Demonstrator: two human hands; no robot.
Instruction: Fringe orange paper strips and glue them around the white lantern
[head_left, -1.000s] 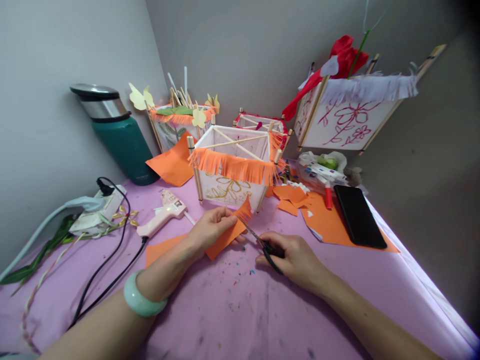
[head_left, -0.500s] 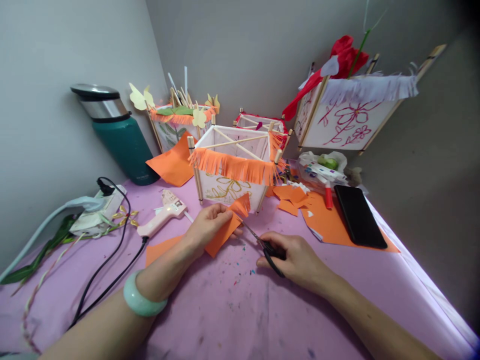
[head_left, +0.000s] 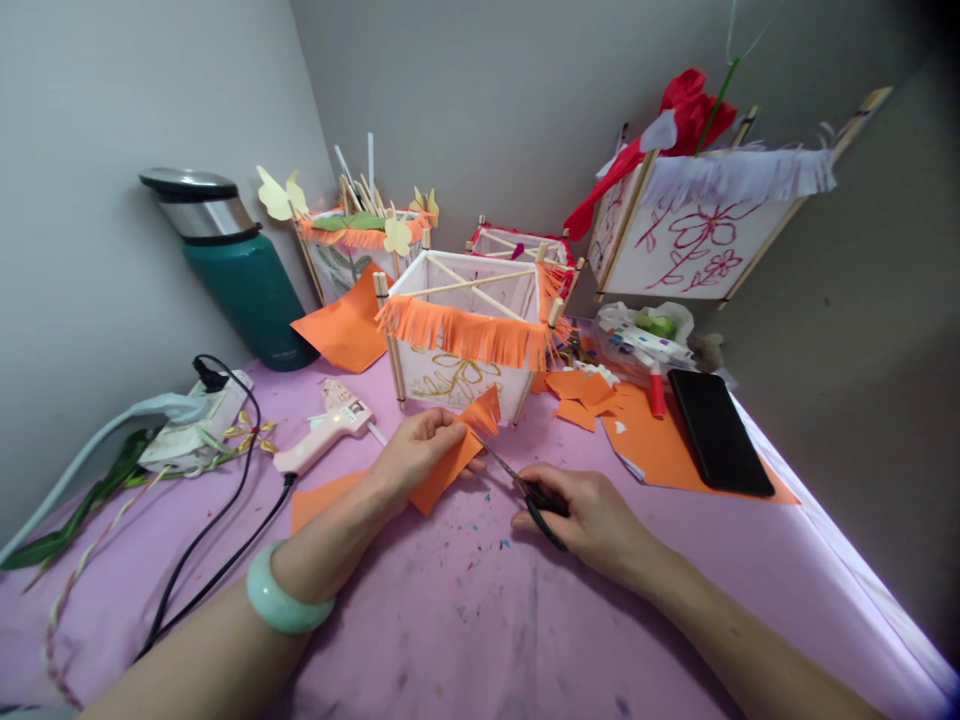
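Note:
My left hand [head_left: 424,450] pinches a strip of orange paper [head_left: 444,478], whose far end is cut into a fringe. Black-handled scissors [head_left: 546,512] sit in my right hand [head_left: 589,510], their blades pointing up-left and meeting the paper's right edge beside my left fingertips. Just beyond my hands stands a stick-framed lantern [head_left: 480,330] with white sides, a golden flower drawing and orange fringe along its top. Part of the paper is hidden by my left fingers.
A pink glue gun [head_left: 330,432] with a black cord lies left, near a white power strip [head_left: 191,425]. A teal bottle [head_left: 240,280] stands behind them. Rightward are orange scraps [head_left: 583,392], a red marker [head_left: 657,390] and a black phone [head_left: 720,432]. A white lantern [head_left: 697,230] hangs above.
Both hands stay almost in place, with the scissors' handles shifting only very slightly. The orange paper and the things around it look unchanged.

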